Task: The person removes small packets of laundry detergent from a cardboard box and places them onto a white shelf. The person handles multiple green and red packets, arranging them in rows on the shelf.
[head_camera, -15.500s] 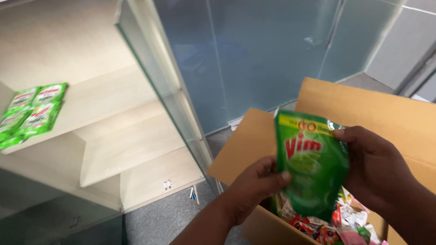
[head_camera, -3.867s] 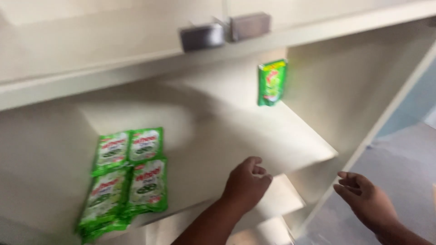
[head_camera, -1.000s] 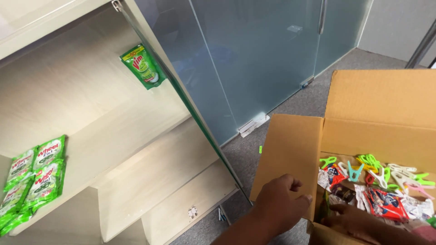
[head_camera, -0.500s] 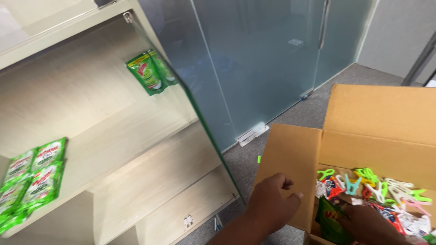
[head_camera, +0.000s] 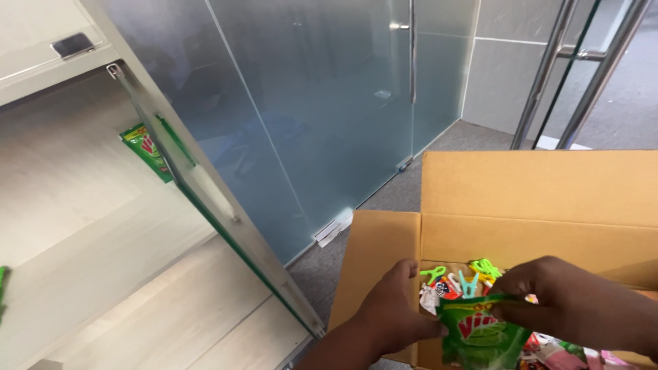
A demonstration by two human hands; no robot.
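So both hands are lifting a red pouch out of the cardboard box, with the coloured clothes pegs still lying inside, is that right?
Not quite: the pouch is green, not red, as the head view shows. The rest stands: the left hand and the right hand both grip it at the cardboard box, and the coloured clothes pegs lie inside.

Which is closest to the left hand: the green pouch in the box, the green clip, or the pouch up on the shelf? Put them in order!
From the left hand:
1. Green pouch, touching its fingertips, just to the right.
2. Green clip, in the box, just above the hand.
3. Shelf pouch, far up left, behind the glass.
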